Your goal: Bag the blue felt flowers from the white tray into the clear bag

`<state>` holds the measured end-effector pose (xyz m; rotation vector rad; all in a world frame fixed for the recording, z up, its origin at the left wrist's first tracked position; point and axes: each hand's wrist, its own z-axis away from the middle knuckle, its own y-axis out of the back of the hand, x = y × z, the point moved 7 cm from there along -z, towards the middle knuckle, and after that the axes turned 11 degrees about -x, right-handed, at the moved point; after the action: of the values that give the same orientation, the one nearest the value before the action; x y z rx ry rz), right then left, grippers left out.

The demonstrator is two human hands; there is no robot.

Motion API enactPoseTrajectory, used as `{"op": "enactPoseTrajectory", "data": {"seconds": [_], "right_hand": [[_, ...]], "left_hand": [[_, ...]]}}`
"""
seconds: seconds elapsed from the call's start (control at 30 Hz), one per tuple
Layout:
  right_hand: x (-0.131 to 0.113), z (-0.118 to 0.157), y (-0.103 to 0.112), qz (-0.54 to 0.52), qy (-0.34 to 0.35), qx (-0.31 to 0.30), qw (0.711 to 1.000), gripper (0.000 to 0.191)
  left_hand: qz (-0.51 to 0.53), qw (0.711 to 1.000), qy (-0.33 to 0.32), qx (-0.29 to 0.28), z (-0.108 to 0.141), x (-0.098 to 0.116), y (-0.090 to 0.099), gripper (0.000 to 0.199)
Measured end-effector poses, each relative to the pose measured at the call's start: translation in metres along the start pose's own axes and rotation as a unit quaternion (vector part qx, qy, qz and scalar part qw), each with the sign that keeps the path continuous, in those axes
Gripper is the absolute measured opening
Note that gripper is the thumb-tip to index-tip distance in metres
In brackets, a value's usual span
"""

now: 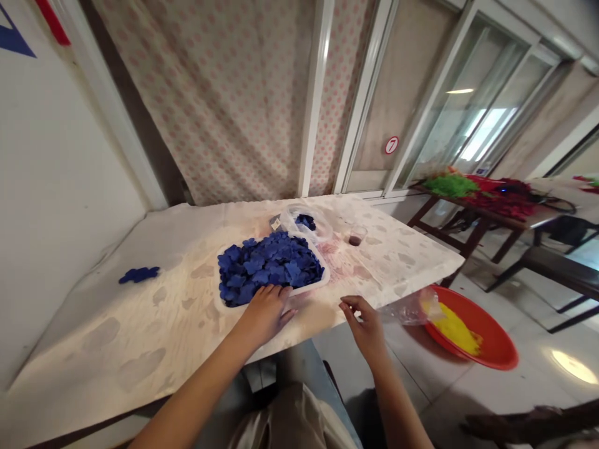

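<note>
A white plastic tray (pixel 322 282) on the table is heaped with dark blue flower-shaped petals (pixel 271 265). My left hand (pixel 266 317) lies over the tray's front rim, its fingertips on the nearest petals and its thumb apart to the right. Right of the tray, at the table's front edge, is my right hand (pixel 367 324), thumb and fingers drawn together; anything small between them cannot be made out. Behind the tray stands a clear round plastic container (pixel 322 232) with more blue pieces inside. A small cup (pixel 357 236) of dark liquid is to its right.
A few blue petals (pixel 139 274) lie at the table's left. A stained pale cloth (pixel 187 337) covers the table. On the floor at right is a red basin (pixel 503 349) with yellow material (pixel 456 330). Another table beyond carries green (pixel 449 185) and dark red pieces (pixel 508 201).
</note>
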<state>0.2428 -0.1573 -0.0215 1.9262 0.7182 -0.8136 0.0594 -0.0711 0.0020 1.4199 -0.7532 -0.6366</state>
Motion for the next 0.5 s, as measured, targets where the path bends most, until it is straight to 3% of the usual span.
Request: {"op": "enactPoseTrajectory", "data": {"seconds": [0.2, 0.5], "right_hand": [[0.007, 0.016, 0.008, -0.063, -0.048, 0.001, 0.997, 0.041], [0.004, 0.028, -0.004, -0.083, -0.049, -0.038, 0.995, 0.039]], "left_hand": [[-0.042, 0.998, 0.033, 0.038, -0.001, 0.004, 0.002, 0.028], [-0.051, 0.993, 0.064, 0.082, 0.007, 0.001, -0.001, 0.033]]}}
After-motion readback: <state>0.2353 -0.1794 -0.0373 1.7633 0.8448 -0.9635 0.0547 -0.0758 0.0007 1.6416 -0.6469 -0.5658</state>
